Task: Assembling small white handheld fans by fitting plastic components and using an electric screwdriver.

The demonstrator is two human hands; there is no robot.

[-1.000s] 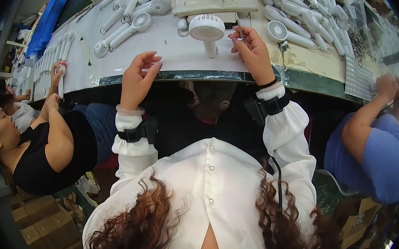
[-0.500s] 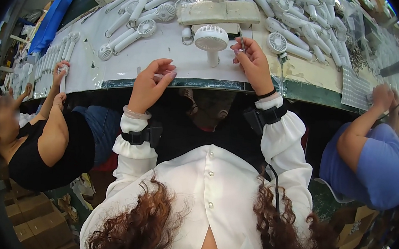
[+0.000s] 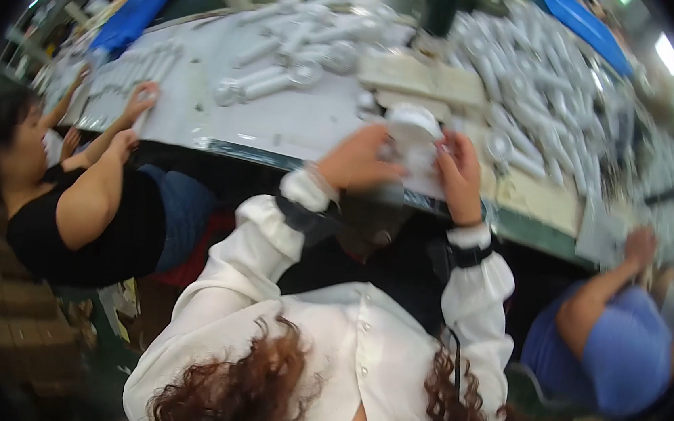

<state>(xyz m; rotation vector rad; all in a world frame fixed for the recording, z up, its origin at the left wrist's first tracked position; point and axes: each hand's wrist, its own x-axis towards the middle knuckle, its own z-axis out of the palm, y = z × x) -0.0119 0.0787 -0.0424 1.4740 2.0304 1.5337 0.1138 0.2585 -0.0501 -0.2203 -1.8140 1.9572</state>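
Observation:
A white handheld fan [image 3: 415, 125] stands upright in front of me near the table's edge, its round head on top and its handle blurred below. My left hand [image 3: 360, 161] is just to its left, thumb and fingers apart and smeared by motion. Whether its fingertips touch the fan I cannot tell. Close against the fan's right side is my right hand [image 3: 460, 176], with thumb and fingers pinched together. What they pinch is too blurred to make out.
A cream padded block [image 3: 423, 79] lies behind the fan. White fans are heaped at the back left [image 3: 306, 72] and right [image 3: 516, 118]. One co-worker in black [image 3: 88, 227] sits at left, another in blue [image 3: 619, 319] at right.
My left hand has moved right, up to the fan. My right hand stays beside the fan; the thin metal tool seen in it earlier no longer shows clearly. The whole view has shifted and blurred.

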